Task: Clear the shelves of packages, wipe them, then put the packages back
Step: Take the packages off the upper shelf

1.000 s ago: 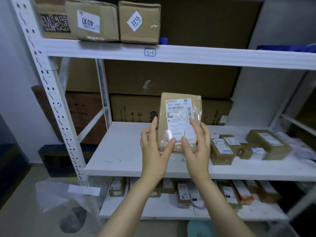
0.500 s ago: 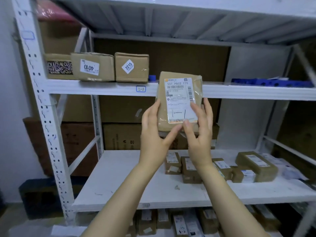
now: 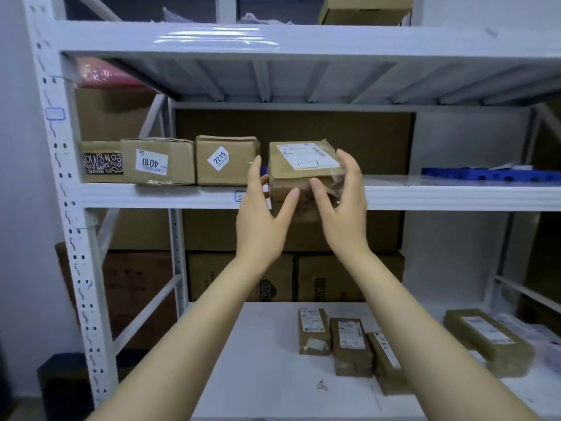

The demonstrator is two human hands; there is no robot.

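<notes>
A brown taped package with a white shipping label hangs at the front edge of the middle shelf, tilted back so the label faces up. My left hand holds its left side, fingers up along the side and thumb against the front. My right hand grips its right side, fingers over the top corner and thumb on the front. On the same shelf, to the left, stand a box marked 2215 and a box marked 4010.
Several small labelled packages lie on the lower shelf, right of centre. A blue flat item lies at the right of the middle shelf. The top shelf overhangs. The perforated upright stands at left.
Both hands have raised the package from the lower shelf level up to the middle shelf and tipped it back from upright. The view has tilted upward.
</notes>
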